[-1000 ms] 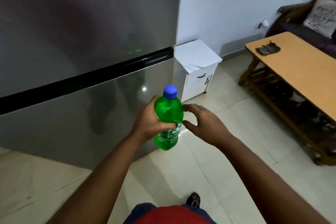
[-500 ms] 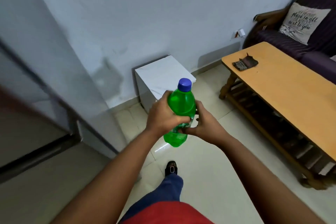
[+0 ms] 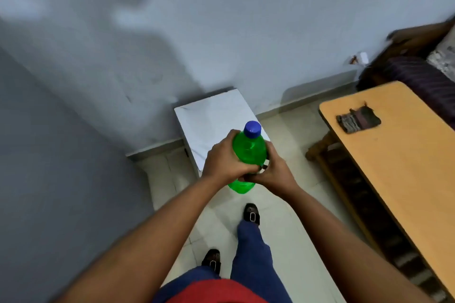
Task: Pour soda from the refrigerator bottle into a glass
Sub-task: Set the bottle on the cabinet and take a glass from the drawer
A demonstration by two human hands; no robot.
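A green soda bottle (image 3: 250, 151) with a blue cap (image 3: 252, 129) stands upright in the air in front of me, cap still on. My left hand (image 3: 225, 161) wraps around its left side. My right hand (image 3: 274, 172) grips its lower right side, fingers meeting the left hand's over the label. The bottle's base (image 3: 240, 187) shows below both hands. No glass is in view.
A white box-like cabinet (image 3: 211, 118) stands against the wall behind the bottle. A wooden coffee table (image 3: 398, 162) with a dark cloth (image 3: 358, 120) on it is at the right, a dark sofa (image 3: 423, 71) beyond. The grey refrigerator side (image 3: 49, 167) fills the left. My feet stand on tiled floor (image 3: 295, 241).
My view has swung right, away from the refrigerator door toward the wall and table. My right hand came in and closed on the bottle beside the left. I have stepped forward.
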